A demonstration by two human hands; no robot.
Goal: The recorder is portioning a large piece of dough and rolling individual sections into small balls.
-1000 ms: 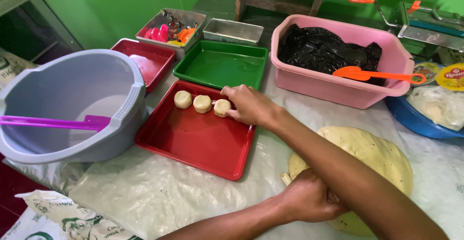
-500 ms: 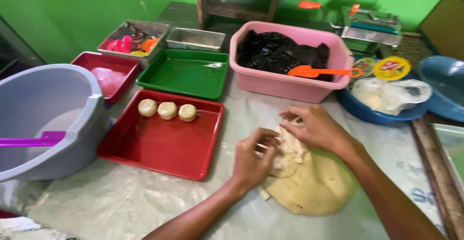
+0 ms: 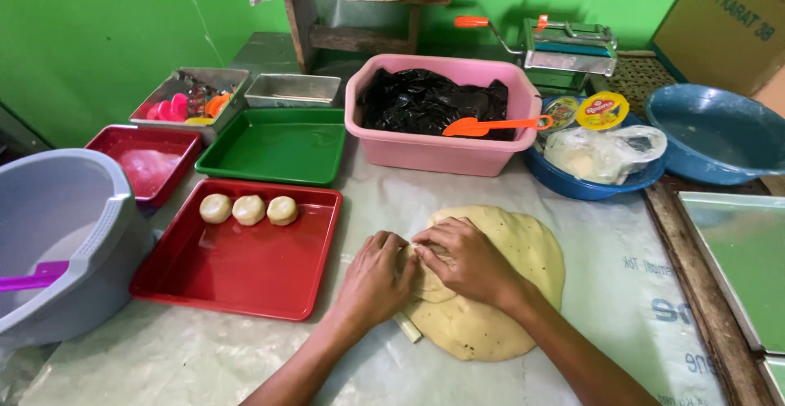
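Observation:
A large flat slab of pale dough (image 3: 499,291) lies on the plastic-covered table (image 3: 621,291). Both hands rest on its left part. My left hand (image 3: 378,278) and my right hand (image 3: 459,260) meet fingertip to fingertip, pinching up a piece of dough between them. A short pale stick pokes out from under the dough by my left wrist. To the left, a red tray (image 3: 245,267) holds three round dough balls (image 3: 248,209) in a row along its far edge.
A grey tub (image 3: 57,242) with a purple utensil sits far left. Behind are a small red tray (image 3: 147,169), green tray (image 3: 274,146), metal tins, a pink basin (image 3: 433,148) with black plastic and an orange scoop, blue bowls (image 3: 711,132), a pasta roller.
My right hand left the dough balls on the red tray and came back to the slab. Both hands now pinch dough together, and the view has shifted right.

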